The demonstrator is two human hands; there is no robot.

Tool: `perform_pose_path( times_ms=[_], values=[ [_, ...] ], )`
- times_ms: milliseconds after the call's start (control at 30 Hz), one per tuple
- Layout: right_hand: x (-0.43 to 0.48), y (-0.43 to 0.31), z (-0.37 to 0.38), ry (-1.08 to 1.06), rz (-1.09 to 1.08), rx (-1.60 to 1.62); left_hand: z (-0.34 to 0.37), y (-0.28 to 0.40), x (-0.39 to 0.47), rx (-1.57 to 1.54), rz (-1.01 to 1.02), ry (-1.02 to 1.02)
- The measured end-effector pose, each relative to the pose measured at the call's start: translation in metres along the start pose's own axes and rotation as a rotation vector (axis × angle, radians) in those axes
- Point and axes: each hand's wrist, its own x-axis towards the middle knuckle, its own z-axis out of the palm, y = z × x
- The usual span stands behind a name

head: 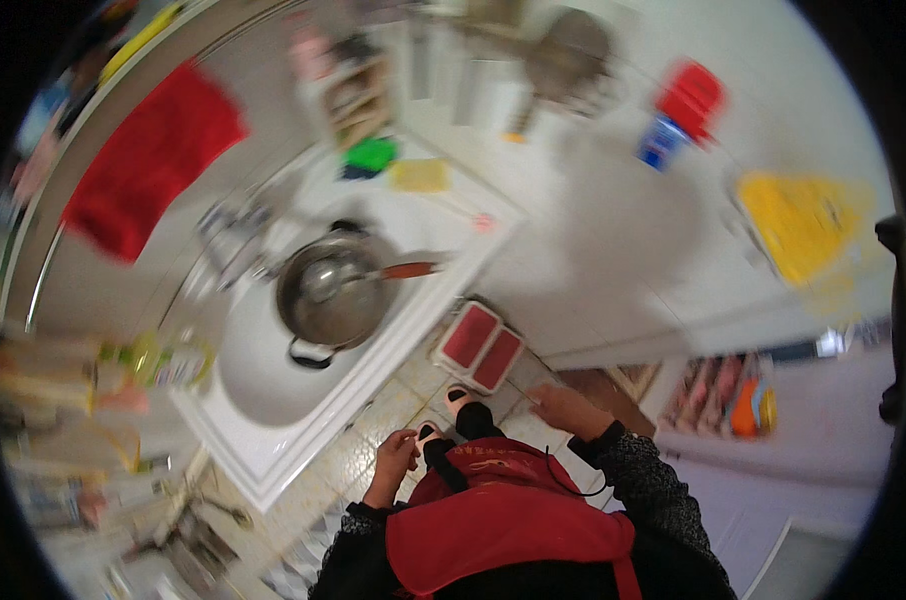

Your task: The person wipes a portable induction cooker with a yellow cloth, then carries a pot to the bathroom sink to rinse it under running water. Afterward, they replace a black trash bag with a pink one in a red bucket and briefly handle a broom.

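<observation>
My left hand (397,455) hangs at the left of my red apron (498,532), its fingers loosely bent, with nothing visible in it. On the other side my right hand (571,411) is held out over the floor, blurred, and no object shows in it. Ahead of the left hand is a white sink (254,390). In its basin stands a metal pot (333,319) with two black handles. A utensil with a reddish-brown handle (409,270) rests inside the pot. A white bin with two red lid panels (481,345) stands on the floor between sink and counter.
A metal faucet (232,229) rises behind the pot. A red cloth (157,161) hangs at left. Green (370,156) and yellow (421,175) cleaning pads lie on the sink's far rim. The white counter (588,292) bears a yellow cloth or bag (794,225). A yellow-green bottle (172,360) stands left.
</observation>
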Motion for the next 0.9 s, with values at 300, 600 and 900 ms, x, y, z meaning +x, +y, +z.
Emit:
perform_pose_path(
  times_ms=[300, 600, 900],
  values=[
    [-0.181, 0.042, 0.046, -0.379, 0.183, 0.516, 0.128, 0.016, 0.028, 0.327, 0.029, -0.218],
    [-0.401, 0.179, 0.038, -0.234, 0.051, 0.929, 0.421, -0.058, 0.018, 0.621, -0.044, -0.557],
    [-0.506, 0.315, -0.016, 0.046, 0.189, 1.314, 0.675, -0.063, 0.026, 0.876, 0.203, -0.829]
  ],
)
